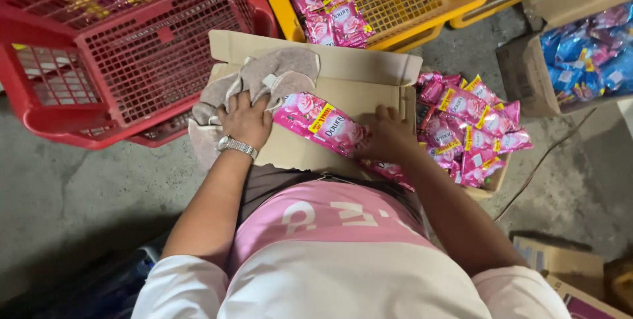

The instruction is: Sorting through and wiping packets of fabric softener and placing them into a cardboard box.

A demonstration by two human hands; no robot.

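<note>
- Pink sachet strip (323,124) lies flat across a cardboard sheet (356,82) on the person's lap; the board serves as a work surface.
- Right hand (389,134) presses on the strip's right end, fingers curled down over it, seemingly to pin it.
- Left hand (245,120), with a wristwatch (237,147), rests on a grey cloth (264,78) at the strip's left end, fingers spread flat.
- Loose pink sachets (471,128) heaped in a box just right, within reach.
- Red crates (125,55) far left; yellow crate (395,2) beyond holds more sachets; blue packs (590,55) far right.
</note>
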